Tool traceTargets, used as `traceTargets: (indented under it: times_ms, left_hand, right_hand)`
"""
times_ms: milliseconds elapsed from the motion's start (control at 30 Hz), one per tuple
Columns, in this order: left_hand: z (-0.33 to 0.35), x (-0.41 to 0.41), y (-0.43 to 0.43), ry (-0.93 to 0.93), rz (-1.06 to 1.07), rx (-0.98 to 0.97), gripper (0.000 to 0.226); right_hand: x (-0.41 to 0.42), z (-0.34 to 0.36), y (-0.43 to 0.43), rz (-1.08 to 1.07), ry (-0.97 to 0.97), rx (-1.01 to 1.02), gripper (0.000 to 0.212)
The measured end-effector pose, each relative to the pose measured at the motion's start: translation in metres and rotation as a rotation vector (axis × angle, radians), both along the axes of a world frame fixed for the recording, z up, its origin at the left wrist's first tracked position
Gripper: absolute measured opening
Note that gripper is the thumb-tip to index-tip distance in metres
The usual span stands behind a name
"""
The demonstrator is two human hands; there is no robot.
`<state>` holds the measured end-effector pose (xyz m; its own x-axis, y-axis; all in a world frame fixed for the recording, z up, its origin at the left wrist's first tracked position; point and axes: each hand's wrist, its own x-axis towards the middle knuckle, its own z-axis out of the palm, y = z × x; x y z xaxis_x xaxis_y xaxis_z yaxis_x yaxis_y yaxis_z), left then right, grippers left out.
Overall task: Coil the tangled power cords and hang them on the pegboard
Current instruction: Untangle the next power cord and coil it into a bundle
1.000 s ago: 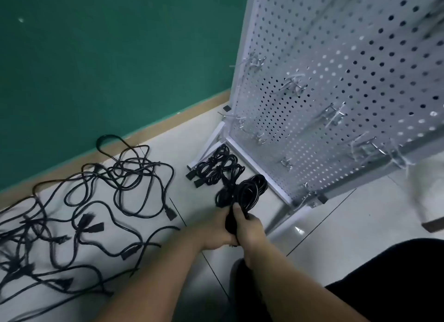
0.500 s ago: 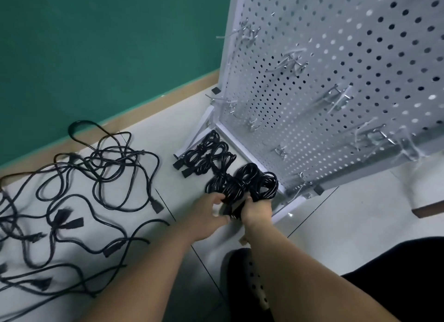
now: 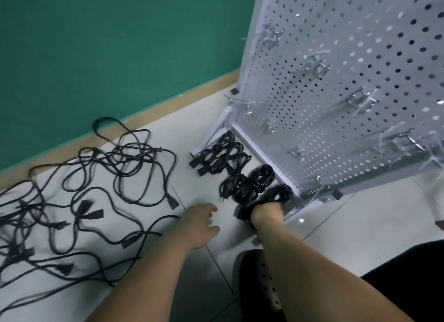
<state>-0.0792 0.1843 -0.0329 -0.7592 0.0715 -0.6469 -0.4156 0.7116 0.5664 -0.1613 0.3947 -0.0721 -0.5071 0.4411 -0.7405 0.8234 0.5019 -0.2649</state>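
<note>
A white pegboard (image 3: 341,101) on a stand fills the upper right, with several metal hooks (image 3: 314,65) sticking out and nothing hung on them. Black coiled cord bundles (image 3: 223,153) lie in a row on the floor along its base. My right hand (image 3: 266,212) grips the nearest coiled bundle (image 3: 274,194), which rests on the floor by the stand's foot. Beside it my left hand (image 3: 200,225) hovers just above the floor, fingers relaxed and holding nothing. A tangle of loose black power cords (image 3: 91,194) is spread over the floor to the left.
A green wall (image 3: 108,45) with a tan skirting strip runs behind the cords. My black perforated shoe (image 3: 259,278) sits on the floor tiles below my hands. My dark trouser leg (image 3: 408,281) fills the bottom right.
Both hands held the coiled bundle up in front of the pegboard. My right hand has lowered it to the floor at the end of the row, and my left hand has let go and moved left.
</note>
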Motion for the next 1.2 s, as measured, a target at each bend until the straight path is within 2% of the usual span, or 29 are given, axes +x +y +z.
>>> traceTargets:
  times_ms: [100, 233, 400, 567, 800, 1000, 1100, 1200]
  left_hand:
    - [0.007, 0.011, -0.014, -0.021, -0.030, -0.069, 0.063]
    - [0.021, 0.026, -0.040, -0.024, 0.047, -0.133, 0.068]
    - [0.038, 0.058, -0.084, 0.008, 0.166, -0.204, 0.067]
    - [0.049, 0.101, -0.124, 0.052, 0.299, -0.304, 0.067]
    - [0.045, 0.139, -0.144, 0.157, 0.419, -0.306, 0.057]
    - [0.034, 0.154, -0.160, 0.147, 0.498, -0.232, 0.064]
    - [0.028, 0.148, -0.165, 0.104, 0.554, -0.194, 0.062]
    - [0.025, 0.133, -0.167, 0.088, 0.557, -0.164, 0.060]
  right_hand:
    - [0.006, 0.008, -0.013, 0.078, 0.082, 0.103, 0.089]
    - [0.020, 0.050, -0.051, 0.470, 0.275, 0.209, 0.078]
    - [0.033, 0.071, -0.102, 0.983, 0.377, 0.071, 0.065]
    - [0.042, 0.067, -0.155, 1.317, 0.271, -0.086, 0.059]
    - [0.036, 0.039, -0.222, 1.359, 0.142, -0.200, 0.061]
    - [0.027, 0.001, -0.224, 1.500, -0.031, -0.030, 0.070]
    - [0.033, -0.007, -0.219, 1.542, 0.001, 0.021, 0.062]
    - [0.041, -0.002, -0.219, 1.522, 0.084, -0.025, 0.061]
